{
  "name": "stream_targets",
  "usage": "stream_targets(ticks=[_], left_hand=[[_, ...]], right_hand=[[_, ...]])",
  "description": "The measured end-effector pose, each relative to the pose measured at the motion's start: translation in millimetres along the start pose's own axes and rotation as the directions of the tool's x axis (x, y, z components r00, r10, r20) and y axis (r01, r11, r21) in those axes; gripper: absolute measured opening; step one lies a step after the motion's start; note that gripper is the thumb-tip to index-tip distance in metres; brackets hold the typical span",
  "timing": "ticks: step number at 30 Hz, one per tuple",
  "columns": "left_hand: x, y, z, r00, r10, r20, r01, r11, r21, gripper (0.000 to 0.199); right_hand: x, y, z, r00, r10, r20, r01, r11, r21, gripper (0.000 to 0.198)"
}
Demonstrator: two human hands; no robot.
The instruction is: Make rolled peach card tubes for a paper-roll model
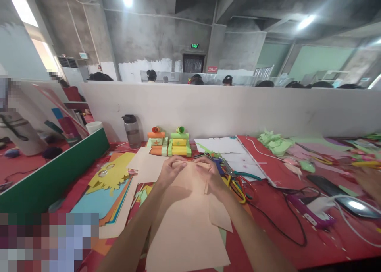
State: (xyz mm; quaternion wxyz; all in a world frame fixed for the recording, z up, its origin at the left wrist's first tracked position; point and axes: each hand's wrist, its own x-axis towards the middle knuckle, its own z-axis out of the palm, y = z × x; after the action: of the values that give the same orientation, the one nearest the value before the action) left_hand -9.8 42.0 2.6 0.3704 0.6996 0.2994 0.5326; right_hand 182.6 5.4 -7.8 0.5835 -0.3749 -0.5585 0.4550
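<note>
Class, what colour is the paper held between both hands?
The held paper is light tan; see the head view.

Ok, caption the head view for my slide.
Left hand and right hand hold beige paper above a red table, an orange model and green model beyond.

The left hand and right hand partly cover the top edge of the tan paper; both forearms run off the bottom. Pixelation masks the lower-left corner. A white partition hides most of several people. Another person's blurred arm is cut by the right edge.
</note>
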Motion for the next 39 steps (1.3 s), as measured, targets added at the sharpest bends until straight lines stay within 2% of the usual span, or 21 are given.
stream_targets(ticks=[2, 8, 14, 19, 22, 28, 34, 39], left_hand=[[0.6, -1.1, 0.9, 1.000, -0.005, -0.001, 0.005, 1.000, 0.014, 0.019], [5.9, -2.5, -1.2, 0.990, -0.040, -0.134, 0.047, 0.998, 0.049, 0.021], [14.8, -1.5, -20.1, 0.995, 0.094, -0.027, -0.085, 0.971, 0.223, 0.019], [19.7, 3.1, -35.5, 1.000, 0.010, 0.024, -0.018, 0.920, 0.391, 0.016], [22.6, 5.9, -42.5, 0.998, -0.047, 0.029, 0.030, 0.909, 0.415, 0.017], [26.3, 6.3, -53.0, 0.988, -0.154, -0.025, 0.155, 0.957, 0.243, 0.020], [25.4, 8.5, -58.5, 0.951, -0.263, -0.161, 0.277, 0.958, 0.072, 0.028], [24.5, 8.4, -58.7, 0.915, -0.300, -0.269, 0.268, 0.952, -0.148, 0.033]], right_hand=[[-0.3, 0.4, 0.8, 1.000, 0.007, -0.007, -0.007, 1.000, 0.006, 0.029], [2.6, 1.5, 4.4, 0.997, 0.073, -0.016, -0.073, 0.997, -0.003, 0.041], [9.6, 11.7, -0.7, 0.997, 0.046, -0.065, -0.052, 0.994, -0.101, 0.039], [9.2, 10.3, 0.2, 0.999, 0.023, -0.048, -0.029, 0.993, -0.111, 0.044], [7.2, 7.7, 2.4, 0.998, 0.044, -0.034, -0.048, 0.992, -0.116, 0.046], [6.2, 7.4, 4.3, 0.996, 0.081, 0.031, -0.079, 0.996, -0.052, 0.047], [9.9, 10.3, 3.2, 1.000, 0.022, 0.017, -0.020, 0.997, -0.070, 0.046], [11.7, 12.3, -0.7, 1.000, 0.019, 0.024, -0.018, 0.999, -0.037, 0.045]])
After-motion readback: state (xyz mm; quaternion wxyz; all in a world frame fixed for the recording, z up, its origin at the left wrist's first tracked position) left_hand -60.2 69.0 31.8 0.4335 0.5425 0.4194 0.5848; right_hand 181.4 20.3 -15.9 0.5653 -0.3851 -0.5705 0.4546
